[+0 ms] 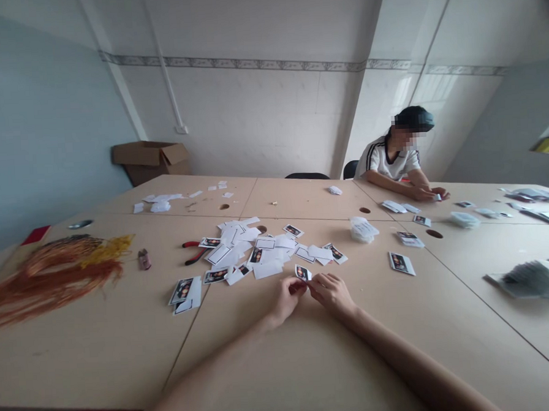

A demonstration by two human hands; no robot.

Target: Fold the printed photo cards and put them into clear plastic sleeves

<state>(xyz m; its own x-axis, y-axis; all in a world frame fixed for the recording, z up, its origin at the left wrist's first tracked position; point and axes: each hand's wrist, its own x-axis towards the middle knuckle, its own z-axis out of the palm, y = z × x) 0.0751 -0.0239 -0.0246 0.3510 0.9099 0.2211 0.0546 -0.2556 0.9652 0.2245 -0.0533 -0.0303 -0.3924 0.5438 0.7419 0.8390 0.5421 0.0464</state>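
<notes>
My left hand (pixel 287 298) and my right hand (pixel 332 292) meet over the wooden table (pixel 282 352), fingers pinched together on one small printed card (pixel 302 273) with a dark picture and a white border. Just beyond them lies a loose pile of similar cards and white paper slips (pixel 253 248). Two more cards (pixel 186 293) lie to the left of my hands and a single card (pixel 401 263) to the right.
Red-handled pliers (pixel 193 251) lie left of the pile. A bundle of orange and yellow cords (pixel 52 272) covers the table's left end. A clear bag (pixel 362 230) stands behind. A seated person (pixel 398 156) handles cards at the far right. Stacked sheets (pixel 531 278) lie right; a cardboard box (pixel 150 160) sits behind.
</notes>
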